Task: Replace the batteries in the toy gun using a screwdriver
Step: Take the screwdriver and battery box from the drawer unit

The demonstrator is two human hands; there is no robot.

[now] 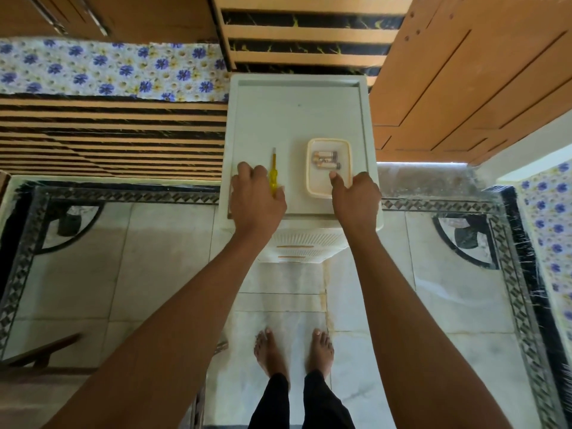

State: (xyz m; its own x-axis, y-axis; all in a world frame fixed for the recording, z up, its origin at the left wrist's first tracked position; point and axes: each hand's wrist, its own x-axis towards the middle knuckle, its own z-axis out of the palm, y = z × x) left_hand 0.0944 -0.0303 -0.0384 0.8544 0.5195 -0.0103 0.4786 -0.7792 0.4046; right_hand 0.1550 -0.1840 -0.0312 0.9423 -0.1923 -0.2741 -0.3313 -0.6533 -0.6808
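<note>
A yellow-handled screwdriver (pixel 273 171) lies on the white plastic table (pixel 294 113), tip pointing away from me. My left hand (pixel 255 198) covers the near end of its handle, which sits between thumb and curled forefinger. To the right stands a shallow cream tray (pixel 315 188) with two or three batteries (pixel 325 161) in it. My right hand (pixel 356 196) holds the tray's near right corner, thumb inside the rim and curled fingers outside it. No toy gun is in view.
The small table stands on a pale tiled floor with a dark patterned border (pixel 123 196). A slatted wooden bed frame (pixel 108 134) lies left and behind, a wooden panel (pixel 464 88) to the right. My bare feet (pixel 294 351) stand just in front of the table.
</note>
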